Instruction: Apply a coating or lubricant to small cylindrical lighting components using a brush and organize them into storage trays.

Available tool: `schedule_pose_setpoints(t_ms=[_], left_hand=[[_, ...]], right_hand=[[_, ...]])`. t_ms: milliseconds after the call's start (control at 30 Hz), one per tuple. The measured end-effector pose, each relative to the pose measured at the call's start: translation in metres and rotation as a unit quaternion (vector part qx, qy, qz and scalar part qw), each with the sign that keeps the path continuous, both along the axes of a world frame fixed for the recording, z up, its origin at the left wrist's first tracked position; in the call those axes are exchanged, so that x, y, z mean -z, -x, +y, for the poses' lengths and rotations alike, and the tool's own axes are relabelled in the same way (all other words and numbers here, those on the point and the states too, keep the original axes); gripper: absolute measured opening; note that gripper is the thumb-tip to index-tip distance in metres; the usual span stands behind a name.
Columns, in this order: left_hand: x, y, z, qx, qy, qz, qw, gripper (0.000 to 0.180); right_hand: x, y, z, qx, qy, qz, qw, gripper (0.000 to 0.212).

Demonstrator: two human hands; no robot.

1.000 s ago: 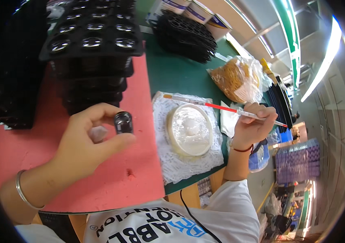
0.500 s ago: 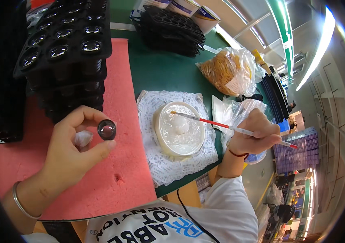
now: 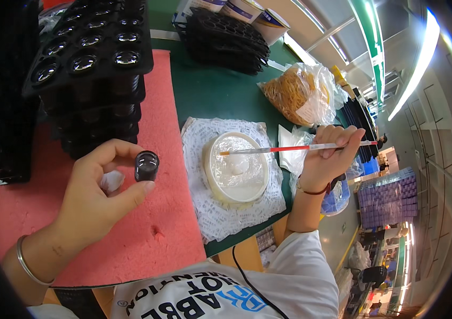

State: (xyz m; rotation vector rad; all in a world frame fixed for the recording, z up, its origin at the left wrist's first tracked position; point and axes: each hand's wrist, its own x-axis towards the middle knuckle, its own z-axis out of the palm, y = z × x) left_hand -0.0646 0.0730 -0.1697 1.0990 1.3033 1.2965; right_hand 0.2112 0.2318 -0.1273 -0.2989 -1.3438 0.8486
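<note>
Between its thumb and forefinger, my left hand (image 3: pixel 93 194) pinches a small black cylinder with a shiny glass-like top, a lens piece (image 3: pixel 146 166). A crumpled white wad (image 3: pixel 112 182) is tucked into the same hand's curled fingers. My right hand (image 3: pixel 332 154) is closed around a slim paintbrush (image 3: pixel 290 149) with a red and clear handle. The brush lies nearly level, its tan tip above a round white dish (image 3: pixel 211 178) lined with clear film. A whitish lump (image 3: pixel 238 165) sits in the middle of the dish. Under the dish is a printed paper-like cloth (image 3: pixel 199 212).
Stacked black trays (image 3: pixel 96 80) of shiny round lens pieces stand at the left on a pink foam mat (image 3: pixel 162 223). Behind the dish are black honeycomb trays (image 3: pixel 226 40), cans (image 3: pixel 271 24) and a clear bag of tan rubber bands (image 3: pixel 295 93), on a green tabletop (image 3: pixel 205 90).
The lens piece has tilted in my left fingers, so more of its black side shows. My right hand has risen and turned; the brush is more level, its tip slightly farther left and lower.
</note>
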Motion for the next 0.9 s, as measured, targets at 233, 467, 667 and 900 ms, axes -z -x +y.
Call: schedule_pose_setpoints(t_ms=[233,467,667,900], left_hand=[[0.003,0.002,-0.001,-0.001,-0.008,-0.011,1.000,0.023],[0.004,0.006,0.001,0.025,-0.022,-0.004,0.999,0.027],[-0.001,0.007,-0.002,0.027,-0.001,0.001,1.000,0.026],[0.005,0.008,-0.001,0.022,-0.025,-0.018,0.999,0.030]], right_hand=[[0.000,0.010,-0.004,-0.105,0.074,0.024,0.991,0.032],[0.011,0.015,-0.017,-0.171,-0.044,-0.125,0.976,0.025],[0.014,0.013,-0.016,-0.178,-0.043,-0.134,0.974,0.025],[0.012,0.015,-0.018,-0.160,-0.064,-0.167,0.971,0.025]])
